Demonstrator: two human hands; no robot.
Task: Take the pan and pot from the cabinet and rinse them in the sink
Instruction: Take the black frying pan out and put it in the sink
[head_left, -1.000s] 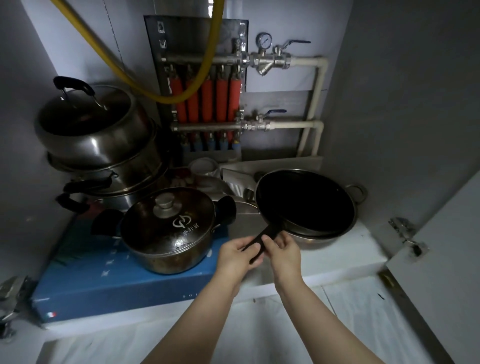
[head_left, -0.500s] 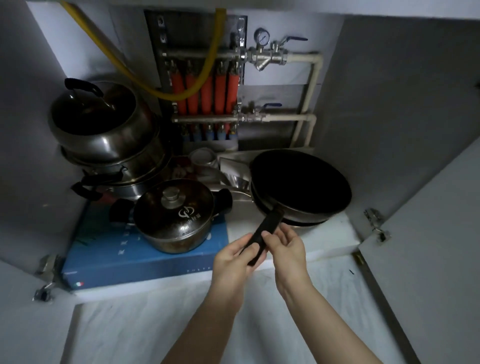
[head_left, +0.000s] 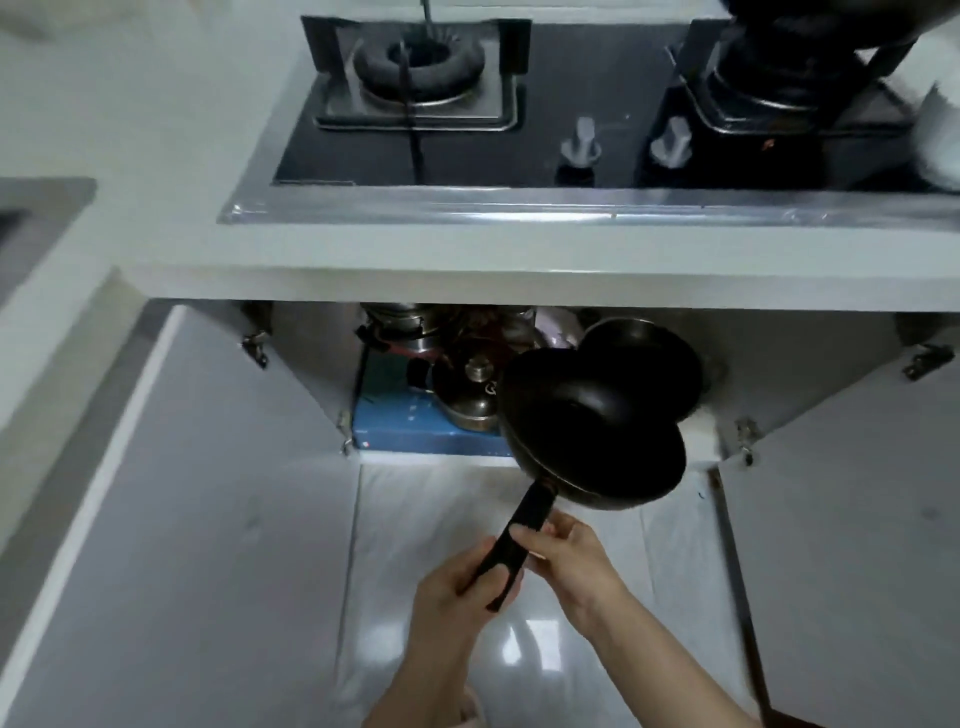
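A black frying pan (head_left: 592, 431) hangs in the air just in front of the open cabinet, its long black handle (head_left: 511, 545) pointing down toward me. My left hand (head_left: 462, 587) grips the lower end of the handle. My right hand (head_left: 566, 551) holds the handle a little higher, fingers curled round it. Inside the cabinet a lidded steel pot (head_left: 467, 395) sits on a blue box (head_left: 415, 426). A second dark pan (head_left: 654, 358) lies behind the one I hold.
Above the cabinet runs a white counter (head_left: 467, 249) with a black gas hob (head_left: 571, 104). A sink edge (head_left: 31, 208) shows at the far left. Both cabinet doors (head_left: 197, 519) (head_left: 852, 545) stand open. More steel pots (head_left: 400, 327) are stacked at the back left.
The pan has come out of the cabinet toward me, held by both hands. My view has risen and pulled back, so the counter and hob now show.
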